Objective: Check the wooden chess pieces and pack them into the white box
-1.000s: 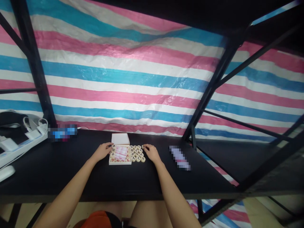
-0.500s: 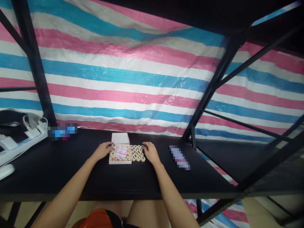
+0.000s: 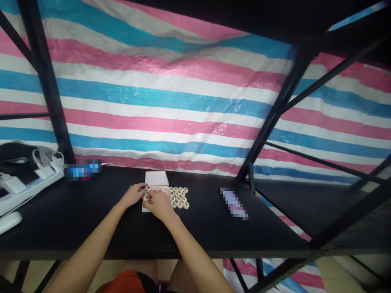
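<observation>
A shallow white box (image 3: 146, 210) of round Chinese chess pieces lies on the black desk, its flap-like white lid (image 3: 157, 178) standing behind it. My left hand (image 3: 133, 195) is at the box's upper left corner, fingers and thumb closed around its left edge. Reaching across the box, my right hand (image 3: 160, 203) has its thumb and fingers pinched about a Chinese chess piece (image 3: 146, 197) in the left column. That hand covers most of the box, including the pink-printed sheet inside. Right of the box, several loose pieces with black characters (image 3: 180, 198) form rows.
A blurred-out flat object (image 3: 233, 203) lies to the right on the desk (image 3: 122, 236). To the left are a white power strip (image 3: 33, 185) with plugs and another blurred object (image 3: 84, 169). Black metal posts (image 3: 259, 142) and a striped sheet (image 3: 171, 101) stand behind.
My right hand has moved left from the far side of the loose pieces to the box's left column. My left hand stays at the box's edge. The view has shifted slightly.
</observation>
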Demonstrator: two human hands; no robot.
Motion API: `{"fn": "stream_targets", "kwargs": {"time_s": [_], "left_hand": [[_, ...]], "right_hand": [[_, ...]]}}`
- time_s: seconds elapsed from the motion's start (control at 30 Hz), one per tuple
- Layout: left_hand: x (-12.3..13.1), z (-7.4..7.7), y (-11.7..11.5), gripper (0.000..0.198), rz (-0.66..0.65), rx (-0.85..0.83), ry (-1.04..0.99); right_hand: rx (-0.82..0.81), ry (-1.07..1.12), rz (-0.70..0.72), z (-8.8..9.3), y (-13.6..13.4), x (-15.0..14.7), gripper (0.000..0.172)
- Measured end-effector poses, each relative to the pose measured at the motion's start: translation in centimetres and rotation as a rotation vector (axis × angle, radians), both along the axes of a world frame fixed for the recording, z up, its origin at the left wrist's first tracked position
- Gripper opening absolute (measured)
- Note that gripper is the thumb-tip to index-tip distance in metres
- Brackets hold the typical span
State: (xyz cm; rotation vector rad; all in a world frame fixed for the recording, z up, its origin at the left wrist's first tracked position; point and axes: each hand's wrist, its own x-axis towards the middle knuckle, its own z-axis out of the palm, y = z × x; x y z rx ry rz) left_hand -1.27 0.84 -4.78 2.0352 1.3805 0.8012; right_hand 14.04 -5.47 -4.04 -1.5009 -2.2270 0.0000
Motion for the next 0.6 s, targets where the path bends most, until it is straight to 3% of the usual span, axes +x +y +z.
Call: {"fn": "stream_targets", "kwargs": {"time_s": [0.13,0.23,0.4,0.5,0.6], "left_hand": [[0.0,0.1,-0.1,0.046,0.001,-0.009,0.000],[0.0,0.0,0.0,0.047,0.003,-0.015,-0.004],[0.1,-0.3,0.1,0.048,0.007,-0.020,-0.014],[0.0,-0.3,0.1,0.047,0.007,-0.022,-0.023],[0.0,-0.3,0.0,0.048,0.003,-0.021,-0.028]], "right_hand": [[-0.009,-0.007,0.001,0.4,0.3,-0.2,0.016],[0.013,0.095,0.028,1.0,0.5,1.4,0.017],[0.102,0.392,-0.088,1.2,1.5,9.7,0.017],[0.115,0.467,-0.243,-0.1,1.8,14.9,0.022],[0.076,0.504,-0.342,-2.1,1.9,17.1,0.024]]}}
